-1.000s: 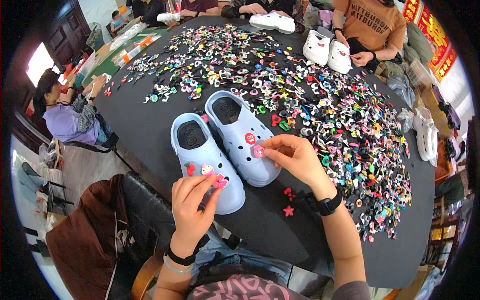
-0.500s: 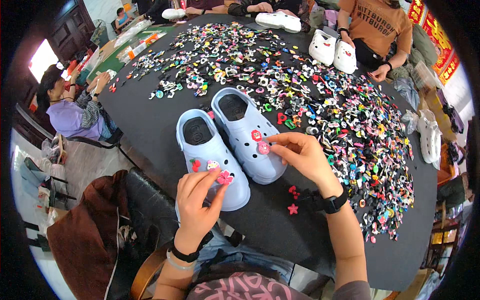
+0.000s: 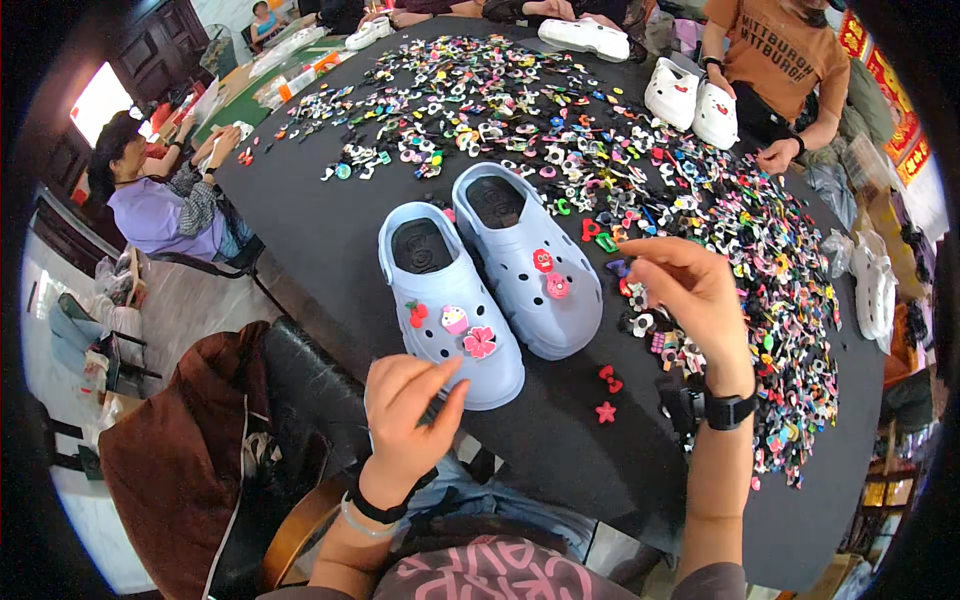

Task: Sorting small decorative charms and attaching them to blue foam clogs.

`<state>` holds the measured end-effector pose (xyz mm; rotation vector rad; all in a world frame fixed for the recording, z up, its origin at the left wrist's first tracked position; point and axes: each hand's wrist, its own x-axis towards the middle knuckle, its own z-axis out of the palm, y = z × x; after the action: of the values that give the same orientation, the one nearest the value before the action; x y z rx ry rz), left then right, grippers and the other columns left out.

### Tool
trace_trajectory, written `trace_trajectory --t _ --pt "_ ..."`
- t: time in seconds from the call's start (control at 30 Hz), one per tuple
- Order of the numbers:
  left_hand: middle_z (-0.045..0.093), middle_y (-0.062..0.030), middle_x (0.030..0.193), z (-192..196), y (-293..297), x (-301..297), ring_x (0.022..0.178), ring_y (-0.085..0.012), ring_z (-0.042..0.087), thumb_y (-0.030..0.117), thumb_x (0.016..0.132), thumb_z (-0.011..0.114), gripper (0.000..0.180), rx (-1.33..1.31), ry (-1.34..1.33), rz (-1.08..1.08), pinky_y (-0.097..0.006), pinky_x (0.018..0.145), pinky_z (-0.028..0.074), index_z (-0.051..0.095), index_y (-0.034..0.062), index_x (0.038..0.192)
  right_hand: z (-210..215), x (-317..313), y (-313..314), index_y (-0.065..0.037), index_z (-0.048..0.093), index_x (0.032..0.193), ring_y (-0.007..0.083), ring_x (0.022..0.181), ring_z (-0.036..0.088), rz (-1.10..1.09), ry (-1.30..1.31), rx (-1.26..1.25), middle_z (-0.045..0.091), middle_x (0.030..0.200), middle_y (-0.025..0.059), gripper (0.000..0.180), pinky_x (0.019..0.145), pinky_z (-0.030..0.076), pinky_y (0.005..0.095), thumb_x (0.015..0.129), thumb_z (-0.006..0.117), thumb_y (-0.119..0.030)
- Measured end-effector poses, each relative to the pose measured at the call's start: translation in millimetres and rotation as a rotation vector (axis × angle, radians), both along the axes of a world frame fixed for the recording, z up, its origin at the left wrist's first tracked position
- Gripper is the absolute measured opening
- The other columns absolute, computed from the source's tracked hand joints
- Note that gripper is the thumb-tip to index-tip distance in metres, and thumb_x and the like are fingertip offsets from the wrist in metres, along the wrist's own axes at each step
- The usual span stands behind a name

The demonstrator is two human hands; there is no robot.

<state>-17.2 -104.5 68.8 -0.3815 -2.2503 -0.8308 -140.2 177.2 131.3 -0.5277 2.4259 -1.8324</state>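
Two light blue clogs stand side by side on the black table, toes toward me. The left clog (image 3: 470, 378) carries a red cherry charm (image 3: 417, 314), a cupcake charm (image 3: 454, 320) and a pink flower charm (image 3: 480, 342). On the right clog (image 3: 560, 325) sit a red face charm (image 3: 543, 261) and a pink doughnut charm (image 3: 557, 287). My left hand (image 3: 408, 408) hovers beside the left clog's toe, thumb and forefinger apart and nothing visible between them. Right of the clogs, my right hand (image 3: 700, 305) is over the charm pile's edge, fingers apart and holding nothing I can see.
A wide heap of mixed charms (image 3: 690, 215) spreads across the table. A red bow charm (image 3: 610, 378) and a pink star charm (image 3: 605, 412) lie near me. White clogs (image 3: 672, 93) stand by a co-worker at the far right; another person (image 3: 165, 205) sits at left.
My right hand has left the doughnut charm and moved right to the heap. My left hand has come off the flower charm, back toward me. The whole view has shifted slightly.
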Motion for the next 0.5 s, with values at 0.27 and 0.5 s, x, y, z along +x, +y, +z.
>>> trace_trajectory --t 0.27,0.5 --pt "0.045 -0.0011 0.059 -3.7 22.9 28.8 0.057 -0.0216 0.046 0.004 0.066 0.080 0.028 -0.093 -0.043 -0.256 -0.036 0.059 0.039 0.074 0.0081 0.092 39.3 13.8 71.9 -0.003 0.070 0.114 0.0028 0.070 0.055 -0.216 0.180 0.185 0.067 0.083 -0.0008 0.023 0.062 0.044 0.0191 0.093 0.065 -0.010" --pt "0.054 -0.0004 0.063 -24.6 61.5 31.8 0.060 -0.0184 0.054 0.008 0.068 0.081 0.025 -0.113 -0.039 -0.592 -0.032 0.057 0.043 0.074 0.0054 0.092 20.9 25.4 197.6 -0.004 0.065 0.120 0.0084 0.074 0.058 -0.630 0.135 0.608 0.065 0.082 0.0024 0.032 0.068 0.046 0.0253 0.091 0.068 -0.017"
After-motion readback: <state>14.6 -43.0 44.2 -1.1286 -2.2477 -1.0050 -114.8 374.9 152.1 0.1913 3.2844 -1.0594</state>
